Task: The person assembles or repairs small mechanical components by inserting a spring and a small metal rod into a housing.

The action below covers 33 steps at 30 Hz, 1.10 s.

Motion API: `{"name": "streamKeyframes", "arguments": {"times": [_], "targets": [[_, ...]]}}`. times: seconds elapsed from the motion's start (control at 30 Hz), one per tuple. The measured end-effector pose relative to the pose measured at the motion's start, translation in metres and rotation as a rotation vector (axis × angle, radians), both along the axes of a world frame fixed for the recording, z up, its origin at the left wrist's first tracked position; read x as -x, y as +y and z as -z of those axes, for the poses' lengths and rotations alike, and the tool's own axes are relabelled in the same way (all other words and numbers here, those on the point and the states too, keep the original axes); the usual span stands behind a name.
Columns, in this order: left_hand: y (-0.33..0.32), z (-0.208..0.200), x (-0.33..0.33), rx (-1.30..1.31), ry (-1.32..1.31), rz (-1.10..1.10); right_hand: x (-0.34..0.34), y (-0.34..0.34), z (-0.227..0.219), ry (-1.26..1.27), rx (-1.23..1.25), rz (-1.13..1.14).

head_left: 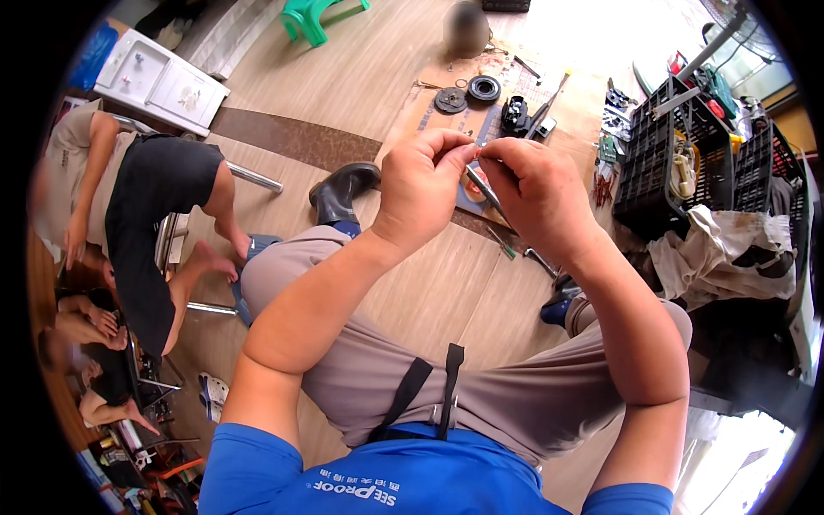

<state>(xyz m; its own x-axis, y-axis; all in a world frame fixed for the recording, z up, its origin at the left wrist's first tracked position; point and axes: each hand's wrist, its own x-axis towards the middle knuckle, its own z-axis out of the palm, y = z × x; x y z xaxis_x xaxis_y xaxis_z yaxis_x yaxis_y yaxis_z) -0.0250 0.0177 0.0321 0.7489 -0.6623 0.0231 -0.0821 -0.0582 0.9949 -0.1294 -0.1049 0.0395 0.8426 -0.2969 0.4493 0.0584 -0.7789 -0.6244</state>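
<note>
My left hand [423, 184] and my right hand [542, 193] meet in front of me, raised above the floor. Both are closed in a pinch, fingertips almost touching around something tiny that I cannot make out. A slim metal rod [486, 190] shows just under my right hand; whether that hand holds it is unclear. Beyond the hands, a cardboard sheet [579, 112] bears a black ring-shaped wheel [483, 88], a dark round disc [450, 100] and a black machine part [515, 117]. A long tool with a yellow end [549, 101] lies beside them.
Black plastic crates [652, 163] full of parts stand at right, with a crumpled pale cloth [721, 249] against them. Small tools [541, 262] lie near my boot [343, 196]. Other people [163, 206] sit at left. A green stool [316, 19] stands far back.
</note>
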Motion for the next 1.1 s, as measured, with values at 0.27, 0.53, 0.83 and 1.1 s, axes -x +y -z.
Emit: {"name": "streamKeyframes", "arguments": {"times": [0.27, 0.53, 0.83, 1.1], "targets": [[0.001, 0.017, -0.001, -0.008, -0.247, 0.167, -0.001, -0.018, -0.005, 0.162, -0.136, 0.04], [0.003, 0.006, -0.005, -0.074, 0.187, 0.213, -0.003, -0.034, 0.009, 0.229, -0.628, -0.061], [0.002, 0.014, -0.002, -0.064, -0.219, 0.039, 0.0, -0.026, 0.004, 0.134, -0.452, -0.043], [0.001, 0.007, 0.001, -0.082, -0.498, -0.023, 0.007, -0.021, -0.013, 0.202, -0.247, 0.034]]}}
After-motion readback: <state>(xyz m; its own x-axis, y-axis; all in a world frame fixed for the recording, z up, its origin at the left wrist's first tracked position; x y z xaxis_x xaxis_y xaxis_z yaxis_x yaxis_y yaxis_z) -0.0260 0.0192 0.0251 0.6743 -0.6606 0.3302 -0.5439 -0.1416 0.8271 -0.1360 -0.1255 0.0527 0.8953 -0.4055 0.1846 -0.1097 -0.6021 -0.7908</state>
